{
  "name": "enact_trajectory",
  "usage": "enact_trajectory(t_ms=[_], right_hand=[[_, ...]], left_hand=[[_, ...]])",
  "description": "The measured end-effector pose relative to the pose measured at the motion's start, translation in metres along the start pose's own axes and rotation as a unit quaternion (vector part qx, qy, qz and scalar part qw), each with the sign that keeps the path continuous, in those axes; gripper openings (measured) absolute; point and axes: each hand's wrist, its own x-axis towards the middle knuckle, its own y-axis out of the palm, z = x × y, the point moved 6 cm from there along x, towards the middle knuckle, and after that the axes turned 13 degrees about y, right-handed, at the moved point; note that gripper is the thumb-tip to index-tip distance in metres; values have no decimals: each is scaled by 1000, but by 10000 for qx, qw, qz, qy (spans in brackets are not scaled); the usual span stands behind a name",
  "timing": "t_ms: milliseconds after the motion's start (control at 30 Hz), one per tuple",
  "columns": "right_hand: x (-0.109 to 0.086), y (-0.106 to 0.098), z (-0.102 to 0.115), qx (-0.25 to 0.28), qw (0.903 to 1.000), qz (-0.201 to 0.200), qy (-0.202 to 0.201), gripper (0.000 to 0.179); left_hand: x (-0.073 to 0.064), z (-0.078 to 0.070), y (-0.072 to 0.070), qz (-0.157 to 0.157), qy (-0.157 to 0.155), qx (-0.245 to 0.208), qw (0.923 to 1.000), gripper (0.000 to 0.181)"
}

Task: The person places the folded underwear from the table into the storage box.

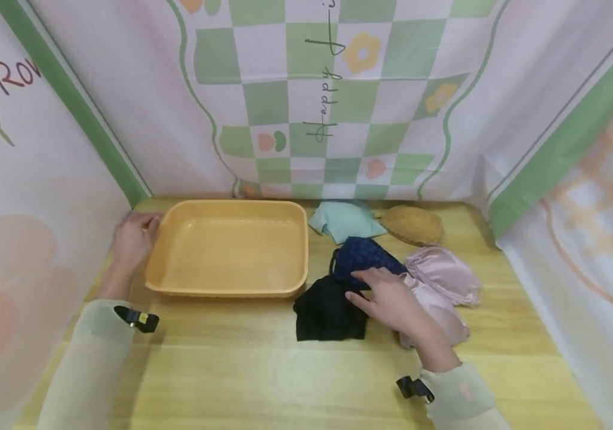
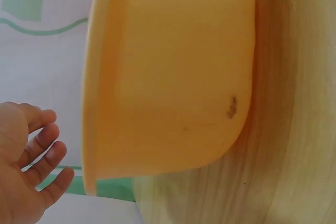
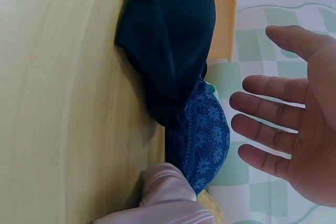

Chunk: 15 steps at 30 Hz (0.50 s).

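Note:
A yellow plastic tray (image 1: 225, 251) stands on the table. My left hand (image 1: 135, 239) is just beside its left rim, fingers loosely bent and holding nothing; the left wrist view shows a gap between this hand (image 2: 31, 166) and the tray wall (image 2: 168, 87). My right hand (image 1: 389, 298) hovers over the bras with its fingers extended and nothing in them. Below the fingers lie a navy lace bra (image 1: 362, 257) and a folded black bra (image 1: 327, 313). A pink satin bra (image 1: 443, 278) lies to the right, partly behind that hand. In the right wrist view, the navy bra (image 3: 205, 135) is nearest the fingertips.
A mint-green folded garment (image 1: 346, 221) and a mustard-coloured one (image 1: 413, 225) lie at the back of the table, right of the tray. Patterned cloth (image 1: 322, 101) hangs along the back, with more cloth on both sides. Bare wood-grain tabletop (image 1: 231, 364) shows in front.

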Motion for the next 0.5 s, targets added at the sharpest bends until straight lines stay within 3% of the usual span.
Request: enact_trajectory(t_ms=[500], right_hand=[[0,5,2,-120,9997,-68,-183,56]], left_hand=[[-3,21,8,311,-422,-9,9986,39]])
